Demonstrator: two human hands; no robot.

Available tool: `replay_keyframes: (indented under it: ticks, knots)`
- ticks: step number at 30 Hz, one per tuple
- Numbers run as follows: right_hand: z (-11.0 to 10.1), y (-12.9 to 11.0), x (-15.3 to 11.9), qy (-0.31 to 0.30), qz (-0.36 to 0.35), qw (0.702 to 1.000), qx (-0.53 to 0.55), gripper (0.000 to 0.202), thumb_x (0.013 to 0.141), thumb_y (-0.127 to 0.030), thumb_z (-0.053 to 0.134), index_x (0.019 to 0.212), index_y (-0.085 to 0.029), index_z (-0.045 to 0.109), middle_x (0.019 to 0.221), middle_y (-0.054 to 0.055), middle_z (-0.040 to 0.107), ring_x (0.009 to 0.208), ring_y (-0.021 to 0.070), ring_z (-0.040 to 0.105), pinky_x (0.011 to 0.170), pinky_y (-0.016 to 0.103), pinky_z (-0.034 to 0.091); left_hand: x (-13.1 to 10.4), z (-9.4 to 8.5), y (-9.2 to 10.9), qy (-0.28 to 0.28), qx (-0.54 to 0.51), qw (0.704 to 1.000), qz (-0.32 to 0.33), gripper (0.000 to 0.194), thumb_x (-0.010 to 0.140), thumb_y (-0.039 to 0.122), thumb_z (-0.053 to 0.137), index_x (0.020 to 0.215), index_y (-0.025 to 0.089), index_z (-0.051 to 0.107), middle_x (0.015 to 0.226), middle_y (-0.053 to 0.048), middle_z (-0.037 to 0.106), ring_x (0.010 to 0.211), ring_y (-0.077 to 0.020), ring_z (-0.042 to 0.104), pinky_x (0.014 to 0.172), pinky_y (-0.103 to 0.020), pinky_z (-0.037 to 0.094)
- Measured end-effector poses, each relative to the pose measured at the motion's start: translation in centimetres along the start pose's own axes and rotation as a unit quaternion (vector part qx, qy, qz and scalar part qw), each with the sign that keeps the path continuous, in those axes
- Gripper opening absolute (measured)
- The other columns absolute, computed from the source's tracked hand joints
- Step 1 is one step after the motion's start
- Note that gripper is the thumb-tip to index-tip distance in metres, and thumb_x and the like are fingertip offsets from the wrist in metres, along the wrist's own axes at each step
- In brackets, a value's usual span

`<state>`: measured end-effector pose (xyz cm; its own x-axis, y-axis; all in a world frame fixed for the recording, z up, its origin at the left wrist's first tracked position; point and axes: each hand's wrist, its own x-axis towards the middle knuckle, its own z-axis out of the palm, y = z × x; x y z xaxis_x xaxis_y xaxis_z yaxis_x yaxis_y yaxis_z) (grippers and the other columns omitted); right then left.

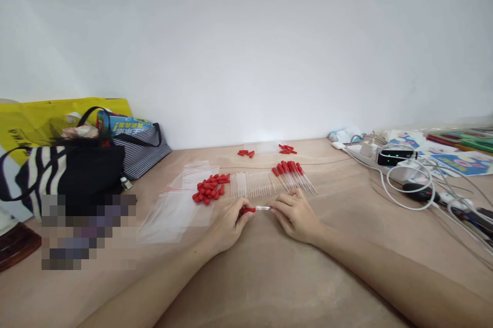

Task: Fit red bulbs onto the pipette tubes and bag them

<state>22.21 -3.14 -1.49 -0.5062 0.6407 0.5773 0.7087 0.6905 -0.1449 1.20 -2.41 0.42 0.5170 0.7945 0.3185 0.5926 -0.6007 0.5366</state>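
My left hand (234,223) is closed around a red rubber dropper bulb (249,210). Between my two hands lies a clear glass dropper tube (263,208), its one end at the bulb's mouth. The fingers of my right hand (295,213) pinch the tube's other end. Just beyond my left hand is a pile of loose red bulbs (208,189). A row of clear tubes (252,184) lies straight ahead. Droppers with red bulbs on their tubes (295,174) lie side by side behind my right hand.
Clear zip bags (165,215) lie flat on the left of the table. Farther back are more red bulbs (246,153) and tubes near the wall. Bags, including a black one (84,174), stand at left. A power strip (362,156) with tangled white cables (408,205) sits at right.
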Motion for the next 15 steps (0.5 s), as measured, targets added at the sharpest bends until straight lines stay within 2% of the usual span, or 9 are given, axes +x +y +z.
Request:
replay_keyframes:
  ticks: [5,8,11,15]
  knots:
    - [0.20,-0.06,-0.06,0.001,-0.026,1.000,0.004,0.022,0.084,-0.017,0.039,0.093,-0.019,0.059,0.076,0.003,0.060,0.069,0.0124,0.051,0.072,0.032,0.024,0.10,0.03,0.33,-0.005,-0.023,1.000,-0.009,0.009,0.085,0.020,0.040,0.084,0.018,0.049,0.075,0.001,0.057,0.070,-0.0141,0.053,0.065,-0.025,0.039]
    - [0.20,-0.09,-0.06,-0.001,-0.039,0.999,0.024,0.023,0.084,-0.017,0.039,0.097,-0.019,0.057,0.076,0.002,0.061,0.070,0.0121,0.052,0.072,0.032,0.025,0.16,0.06,0.34,-0.022,-0.017,1.000,0.001,0.013,0.084,0.021,0.042,0.085,0.018,0.054,0.077,0.000,0.059,0.071,-0.0145,0.054,0.065,-0.025,0.039]
    - [0.13,-0.10,-0.01,-0.008,-0.053,0.998,0.042,0.026,0.084,-0.017,0.040,0.104,-0.020,0.055,0.076,0.001,0.061,0.069,0.0116,0.052,0.073,0.031,0.025,0.14,0.08,0.31,-0.025,0.002,1.000,0.010,0.017,0.084,0.023,0.043,0.079,0.017,0.058,0.070,0.000,0.059,0.066,-0.0144,0.052,0.061,-0.024,0.039]
    - [0.09,0.07,0.07,-0.015,-0.071,0.996,0.050,0.024,0.085,-0.019,0.039,0.101,-0.021,0.057,0.076,0.002,0.061,0.067,0.0106,0.051,0.071,0.030,0.026,-0.07,0.02,0.34,-0.017,-0.003,0.999,0.036,0.019,0.084,0.023,0.042,0.080,0.017,0.060,0.068,-0.001,0.058,0.064,-0.0138,0.052,0.060,-0.024,0.039]
